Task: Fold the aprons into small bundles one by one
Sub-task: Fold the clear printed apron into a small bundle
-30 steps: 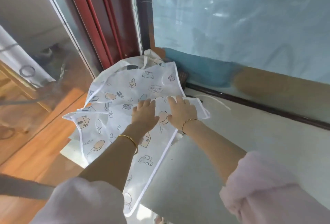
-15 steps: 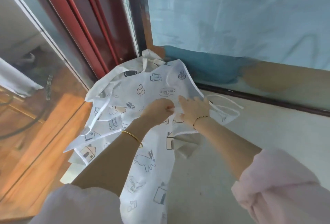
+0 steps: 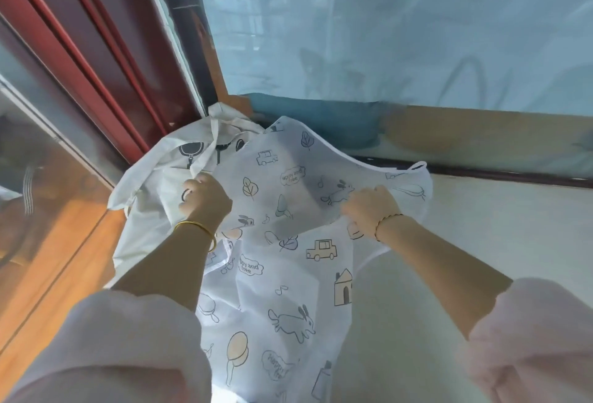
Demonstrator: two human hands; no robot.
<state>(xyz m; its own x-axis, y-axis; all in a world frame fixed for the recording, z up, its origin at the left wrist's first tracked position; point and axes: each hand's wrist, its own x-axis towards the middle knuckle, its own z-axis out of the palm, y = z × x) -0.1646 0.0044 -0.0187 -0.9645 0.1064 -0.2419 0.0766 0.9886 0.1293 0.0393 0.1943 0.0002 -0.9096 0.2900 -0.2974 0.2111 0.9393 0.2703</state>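
The printed apron (image 3: pixel 288 242) is a thin white sheet with drawings of cars, leaves, rabbits and houses. It is held up over the corner of a pale ledge (image 3: pixel 497 242), below a frosted window (image 3: pixel 385 33). Its upper part spreads between the two hands; its lower part hangs down between the person's forearms and out of the bottom of the view.

Left hand (image 3: pixel 205 200): the fingers are curled and grip the left edge of the printed apron. A cloth strap runs down to this hand; whether the strap is also in the grip cannot be told. A gold bangle (image 3: pixel 195 229) sits on this wrist, above a white sleeve (image 3: pixel 112 348).

Right hand (image 3: pixel 369 206): the fingers are curled and pinch the right side of the printed apron near its top, so that the fabric bunches at the knuckles. A thin bracelet (image 3: pixel 386 221) sits on this wrist, above a pink sleeve (image 3: pixel 539 338).

A cream cloth (image 3: pixel 150 184) with dark round prints lies behind and to the left of the printed apron, crumpled into the corner against a red frame (image 3: pixel 96 49). A wooden floor (image 3: pixel 48 258) shows at the far left.
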